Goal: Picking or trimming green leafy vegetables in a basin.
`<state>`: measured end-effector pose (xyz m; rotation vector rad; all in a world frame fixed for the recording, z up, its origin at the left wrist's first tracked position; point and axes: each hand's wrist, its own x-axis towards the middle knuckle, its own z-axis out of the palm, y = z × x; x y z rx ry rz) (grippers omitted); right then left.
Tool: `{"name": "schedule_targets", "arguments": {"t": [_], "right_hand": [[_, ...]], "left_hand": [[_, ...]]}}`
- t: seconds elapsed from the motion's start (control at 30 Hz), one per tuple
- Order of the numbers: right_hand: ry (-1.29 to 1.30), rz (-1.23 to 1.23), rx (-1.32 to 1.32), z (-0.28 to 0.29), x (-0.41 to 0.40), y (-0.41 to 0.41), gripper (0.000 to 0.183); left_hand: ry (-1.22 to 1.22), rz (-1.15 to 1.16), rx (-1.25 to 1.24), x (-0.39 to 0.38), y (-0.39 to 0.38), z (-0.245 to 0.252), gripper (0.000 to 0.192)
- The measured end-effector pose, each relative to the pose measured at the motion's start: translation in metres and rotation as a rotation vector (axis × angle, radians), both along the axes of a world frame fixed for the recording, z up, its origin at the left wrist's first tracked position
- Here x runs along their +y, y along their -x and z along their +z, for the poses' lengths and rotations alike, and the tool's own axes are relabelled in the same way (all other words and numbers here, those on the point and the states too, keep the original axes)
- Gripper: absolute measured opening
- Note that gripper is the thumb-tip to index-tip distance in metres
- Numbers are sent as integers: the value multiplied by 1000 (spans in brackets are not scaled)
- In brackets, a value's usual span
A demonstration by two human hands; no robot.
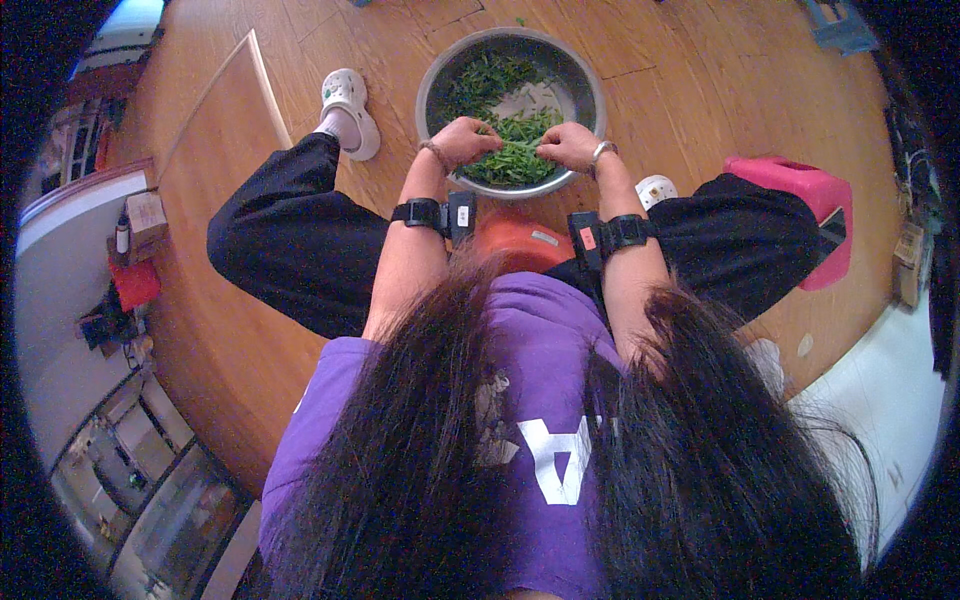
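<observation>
A wide metal basin (511,189) rests on the floor in front of me. Inside it lie cut pieces of leafy green vegetable (517,166), with a darker green heap (484,79) along its far left side. Both hands are over the near half of the basin. My left hand (466,142) pinches one end of a pale green stem (519,144) between thumb and fingers. The other end is pinched by my right hand (571,146), so the stem spans the short gap between them. Fingers hide parts of the greens beneath.
An orange-red plastic object (517,241), partly hidden, is between my legs. To the right, a pink plastic stool or container (832,195) stands by my knee. A cardboard box (146,217) sits at the left wall. A blue plastic object (844,30) is at the far right.
</observation>
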<state>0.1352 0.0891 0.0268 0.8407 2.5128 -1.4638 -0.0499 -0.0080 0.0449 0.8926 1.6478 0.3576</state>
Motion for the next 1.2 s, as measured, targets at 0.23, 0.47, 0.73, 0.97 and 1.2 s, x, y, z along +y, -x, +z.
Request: {"name": "schedule_targets", "arguments": {"t": [0.23,0.47,0.73,0.97,1.2], "right_hand": [[12,-451,57,-18,2,-5,28],[440,-636,64,-20,2,-1,22],[852,-464,212,-22,-4,-2,26],[528,-197,70,-12,-12,9,29],[216,-120,79,-14,-13,12,29]], "left_hand": [[-109,140,-82,2,-5,1,15],[-88,114,-17,-1,-1,11,19],[-29,37,-175,0,-2,11,17],[-52,-15,-75,2,-3,11,16],[-36,68,-32,4,-6,16,18]]}}
